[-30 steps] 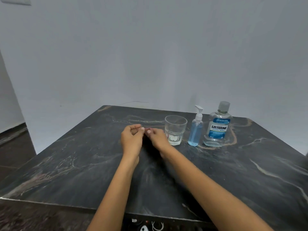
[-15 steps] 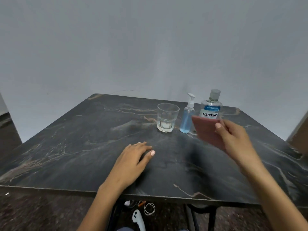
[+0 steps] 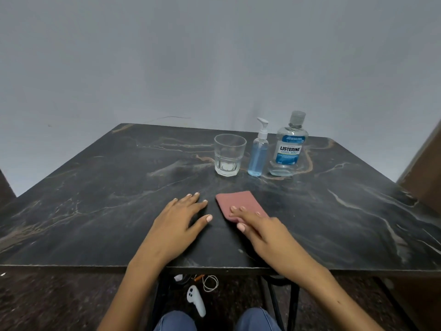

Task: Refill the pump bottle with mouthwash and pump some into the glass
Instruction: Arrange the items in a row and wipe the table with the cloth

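Three things stand in a row at the back of the dark marble table point(image 3: 95, 199). From left to right they are a clear glass point(image 3: 229, 155), a small pump bottle point(image 3: 257, 154) of blue liquid with a white pump, and a capped Listerine mouthwash bottle point(image 3: 288, 149) that is nearly empty. A pink cloth point(image 3: 241, 200) lies flat in front of them. My right hand point(image 3: 265, 232) has its fingers on the cloth's near corner, with the thumb at its edge. To the left of the cloth, my left hand point(image 3: 177, 225) lies flat on the table with its fingers spread.
A grey wall stands close behind the table. A brown panel point(image 3: 424, 168) rises at the right edge. Under the table's near edge, a white controller point(image 3: 196, 299) and a thin cord lie on the floor by my knees.
My hands have parted from the middle of the table. The right hand brought the pink cloth in from the right and laid it down. The left hand has settled flat.
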Demonstrator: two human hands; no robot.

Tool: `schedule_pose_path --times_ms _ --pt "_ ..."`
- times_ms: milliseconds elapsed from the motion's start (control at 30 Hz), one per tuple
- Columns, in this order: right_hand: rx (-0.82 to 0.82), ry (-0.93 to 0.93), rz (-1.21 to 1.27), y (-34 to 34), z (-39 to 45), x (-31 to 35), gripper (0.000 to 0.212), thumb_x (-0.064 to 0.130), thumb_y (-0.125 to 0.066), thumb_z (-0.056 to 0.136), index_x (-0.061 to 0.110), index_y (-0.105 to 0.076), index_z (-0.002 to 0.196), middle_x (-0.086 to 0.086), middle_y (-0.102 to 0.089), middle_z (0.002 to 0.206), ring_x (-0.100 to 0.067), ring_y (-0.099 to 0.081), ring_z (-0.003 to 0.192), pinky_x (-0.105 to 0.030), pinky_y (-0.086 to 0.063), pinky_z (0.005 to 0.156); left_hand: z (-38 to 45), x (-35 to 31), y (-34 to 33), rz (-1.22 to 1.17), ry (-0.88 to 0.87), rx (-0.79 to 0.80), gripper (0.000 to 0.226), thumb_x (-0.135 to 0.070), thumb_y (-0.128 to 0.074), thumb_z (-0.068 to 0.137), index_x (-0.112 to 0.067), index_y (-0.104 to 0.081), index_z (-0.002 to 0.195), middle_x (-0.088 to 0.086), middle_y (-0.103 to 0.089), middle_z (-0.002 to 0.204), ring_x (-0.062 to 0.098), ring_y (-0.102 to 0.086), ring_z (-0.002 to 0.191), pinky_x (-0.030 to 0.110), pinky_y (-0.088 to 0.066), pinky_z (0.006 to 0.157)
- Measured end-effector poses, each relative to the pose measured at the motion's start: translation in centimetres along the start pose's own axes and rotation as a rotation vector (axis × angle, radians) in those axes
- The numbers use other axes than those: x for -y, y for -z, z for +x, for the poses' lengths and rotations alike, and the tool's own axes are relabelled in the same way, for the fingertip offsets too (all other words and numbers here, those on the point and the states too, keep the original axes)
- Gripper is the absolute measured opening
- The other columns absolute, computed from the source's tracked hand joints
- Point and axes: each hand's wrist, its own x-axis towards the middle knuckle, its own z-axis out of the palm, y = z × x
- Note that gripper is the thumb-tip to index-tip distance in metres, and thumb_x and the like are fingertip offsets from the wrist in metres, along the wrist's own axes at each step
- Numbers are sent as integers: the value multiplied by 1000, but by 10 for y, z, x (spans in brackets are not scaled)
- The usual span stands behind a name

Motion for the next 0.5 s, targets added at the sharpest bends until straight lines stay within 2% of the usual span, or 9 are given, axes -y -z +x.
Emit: schedule_pose_path --times_ms 67,133,233,300,367,500 --pt "-69 -10 35 9 -28 -8 35 31 -46 97 32 -52 132 29 -44 137 7 -36 132 -10 -25 108 0 0 0 -8 -3 -2 51 -45 -39 98 -25 -37 145 -4 -25 158 8 -17 147 28 -8 119" --pt "-121 -82 41 20 -49 -24 35 31 -49 95 36 -53 129 36 -41 130 7 -40 128 -10 -28 106 -1 1 -1 -15 -7 0 52 -46 -39 98 -26 -36 146 -5 -24 158 8 -17 147 28 -7 119" --pt "-140 -267 -39 40 -57 -56 40 30 -47 96 35 -47 136 17 -41 144 -13 -36 137 -28 -30 110 0 2 -1 -19 -6 4 52 -46 -38 98 -26 -35 146 -6 -23 158 7 -16 147 27 -7 119" --pt "-124 -354 -58 54 -46 -74 39 24 -44 98 25 -47 137 5 -31 153 -14 -26 143 -25 -21 113 0 2 -2 -23 -9 -1 52 -46 -38 98 -26 -36 146 -6 -24 158 7 -17 146 27 -8 119" --pt "-87 -404 -46 60 -28 -81 38 20 -42 100 17 -47 137 -3 -25 156 -15 -21 145 -18 -16 109 1 3 -2 -37 -11 -11 52 -46 -39 97 -26 -38 145 -6 -25 158 7 -18 146 27 -8 119" --pt "-20 -405 -50 47 14 -67 39 18 -38 101 12 -43 139 -11 -23 157 -20 -23 145 -22 -17 111 1 3 -3 -48 -10 -19 51 -46 -40 96 -27 -39 144 -6 -27 157 7 -19 146 26 -9 118"
